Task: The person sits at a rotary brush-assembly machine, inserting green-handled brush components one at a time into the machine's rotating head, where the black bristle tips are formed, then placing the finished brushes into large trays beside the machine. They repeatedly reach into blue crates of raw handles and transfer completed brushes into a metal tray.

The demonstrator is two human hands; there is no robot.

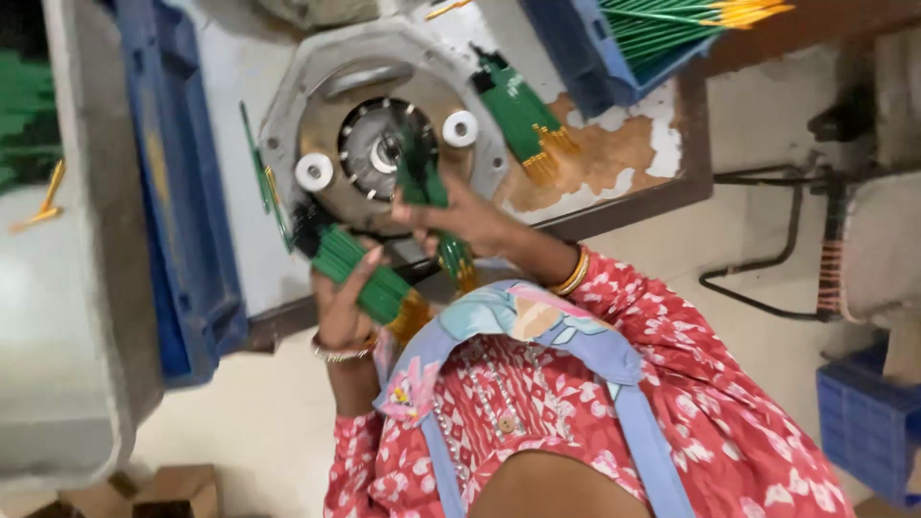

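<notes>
Left hand (341, 297) — fingers clamped on a bundle of green sticks (360, 273) with yellow tips, held over the table (614, 163) edge at 7 o'clock from the round metal fixture (384, 144). Right hand (460, 216) — fingers closed on a smaller bunch of green sticks (422, 182), set against the fixture's centre. Loose sticks (523, 120) lie at 3 o'clock; a blue crate (182, 221) stands at 9 o'clock.
</notes>
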